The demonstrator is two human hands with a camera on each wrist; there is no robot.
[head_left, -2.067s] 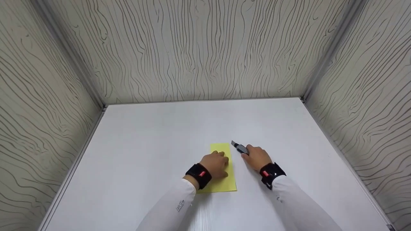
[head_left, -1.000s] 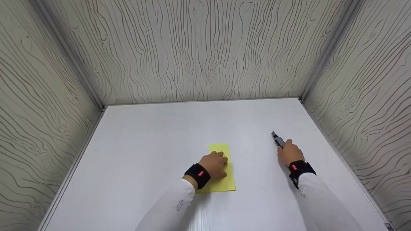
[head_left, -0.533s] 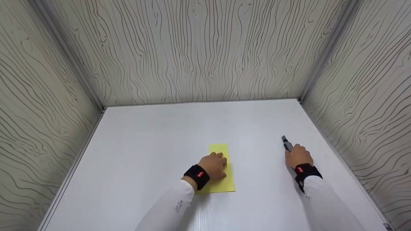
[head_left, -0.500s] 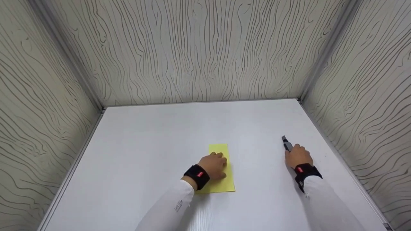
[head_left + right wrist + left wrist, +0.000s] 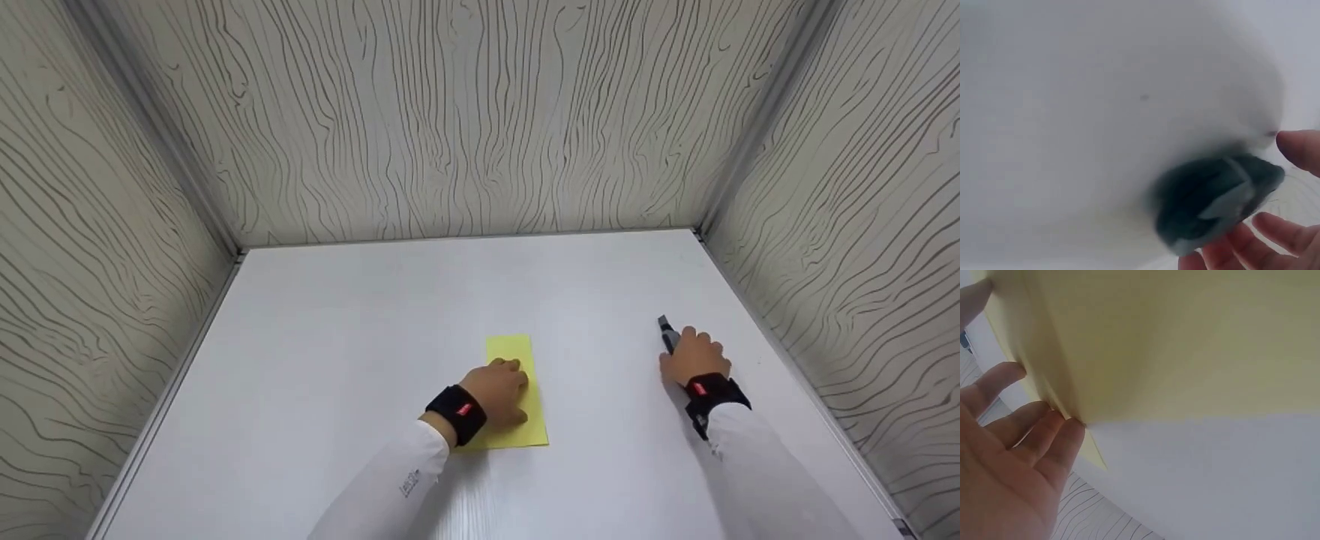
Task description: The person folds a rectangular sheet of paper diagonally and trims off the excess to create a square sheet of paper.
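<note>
A yellow sheet of paper [image 5: 511, 347] lies on the table. My left hand [image 5: 495, 391] rests on it, fingertips pressing the paper. The left wrist view shows its slightly bent fingers [image 5: 1067, 450] touching the sheet, thumb apart from them. Farther right, my right hand [image 5: 696, 360] is over a grey and black utility knife [image 5: 669, 336], its blade pointing away from me. In the right wrist view the knife [image 5: 1213, 202] is dark and blurred. The thumb stands off it, and the other fingers are against its far side. The hand covers the knife's rear end in the head view.
A white table [image 5: 360, 315] fills the lower scene. Wood-grain panels enclose it at the back [image 5: 465, 120], left [image 5: 90, 262] and right [image 5: 870, 225], with grey metal posts in the corners. Both wrists wear black straps.
My right hand has carried the utility knife rightward, away from the paper. In the last half second its fingers have spread while the knife stays put. The left hand stays on the paper.
</note>
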